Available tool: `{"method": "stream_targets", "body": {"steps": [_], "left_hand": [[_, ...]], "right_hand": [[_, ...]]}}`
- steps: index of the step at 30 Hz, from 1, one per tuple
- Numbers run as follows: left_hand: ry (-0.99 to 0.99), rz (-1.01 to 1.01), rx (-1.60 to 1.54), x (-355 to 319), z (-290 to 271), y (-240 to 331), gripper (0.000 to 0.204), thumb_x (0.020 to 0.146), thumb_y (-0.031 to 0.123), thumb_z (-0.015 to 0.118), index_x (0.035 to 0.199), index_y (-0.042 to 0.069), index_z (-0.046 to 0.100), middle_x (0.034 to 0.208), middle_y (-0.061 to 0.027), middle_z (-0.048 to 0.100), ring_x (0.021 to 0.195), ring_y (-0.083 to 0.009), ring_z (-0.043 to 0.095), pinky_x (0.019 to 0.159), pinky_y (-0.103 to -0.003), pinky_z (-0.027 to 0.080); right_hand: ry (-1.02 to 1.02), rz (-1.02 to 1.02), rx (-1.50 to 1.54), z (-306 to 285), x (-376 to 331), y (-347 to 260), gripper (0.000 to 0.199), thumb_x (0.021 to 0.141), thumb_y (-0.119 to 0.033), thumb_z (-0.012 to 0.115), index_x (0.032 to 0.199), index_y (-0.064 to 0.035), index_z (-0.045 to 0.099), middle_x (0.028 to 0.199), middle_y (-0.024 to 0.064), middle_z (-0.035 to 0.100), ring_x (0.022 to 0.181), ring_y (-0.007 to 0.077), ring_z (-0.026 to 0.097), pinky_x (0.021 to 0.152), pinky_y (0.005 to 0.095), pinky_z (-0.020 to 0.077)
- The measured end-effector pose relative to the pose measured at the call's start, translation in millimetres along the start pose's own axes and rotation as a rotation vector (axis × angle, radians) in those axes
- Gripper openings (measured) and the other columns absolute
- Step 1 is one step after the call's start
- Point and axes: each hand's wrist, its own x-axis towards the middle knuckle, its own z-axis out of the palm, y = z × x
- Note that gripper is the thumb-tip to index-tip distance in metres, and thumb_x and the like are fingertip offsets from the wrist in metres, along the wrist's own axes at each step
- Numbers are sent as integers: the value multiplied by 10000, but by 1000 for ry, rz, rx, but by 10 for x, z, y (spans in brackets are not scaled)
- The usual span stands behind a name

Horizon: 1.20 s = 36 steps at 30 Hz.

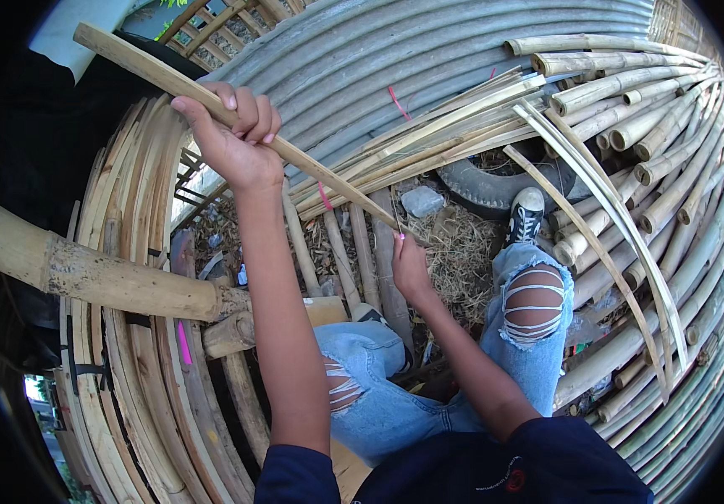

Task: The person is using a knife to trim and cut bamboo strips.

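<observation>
A long, flat bamboo slat (pixel 320 168) slopes from the upper left down to the middle of the head view. My left hand (pixel 244 139) is closed around its upper part, arm raised, with the slat's far end jutting out beyond the fingers. At the low end of the slat is my right hand (pixel 411 267), its fingers closed on a thin, dark, blade-like tool (pixel 397 220) seen almost edge-on. The tool crosses the slat there; most of it is hidden by the fingers and too small to make out.
Bamboo poles (pixel 664 134) are stacked along the right. Split strips (pixel 429 139) lie before corrugated metal sheeting (pixel 362 67), near an old tyre (pixel 484 189). A thick bamboo pole (pixel 118 273) juts in at left, over stacked slats (pixel 135 361). Dry litter (pixel 454 252) covers the ground.
</observation>
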Motion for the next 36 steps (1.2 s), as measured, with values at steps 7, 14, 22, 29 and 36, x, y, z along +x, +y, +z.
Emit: {"method": "stream_targets", "body": {"steps": [7,14,22,29,36], "left_hand": [[75,52,87,-5,-148,28,505,868,584,303,686,120,387,458,49,184,391,-61,136,372,-204,153],[109,57,113,-49,-69,32,508,866,589,302,683,121,381,459,51,181,389,-61,134,371,-201,154],[92,71,94,-65,-70,5,481,905,539,290,700,114,376,448,38,193,372,-69,149,356,-208,163],[66,45,77,-18,108,-15,511,868,584,311,691,112,398,464,44,188,385,-65,143,372,-208,164],[62,49,103,-69,74,27,514,883,575,281,690,111,390,458,43,184,373,-68,142,362,-210,166]], "right_hand": [[-8,-73,-90,-4,70,-209,384,931,-292,358,837,46,513,753,299,565,739,466,550,637,527,432],[-30,-43,-83,-61,202,-258,363,934,-260,366,854,63,512,706,290,556,704,464,540,599,508,421],[-4,-47,-120,-104,205,-15,353,928,-263,362,866,53,507,723,298,562,711,468,550,608,522,434],[-3,-24,-268,146,68,1003,323,905,-230,386,838,25,572,751,297,566,739,446,563,645,515,452],[124,284,-99,129,-24,1161,393,914,-299,346,904,21,574,764,234,583,752,356,589,675,447,442]]}}
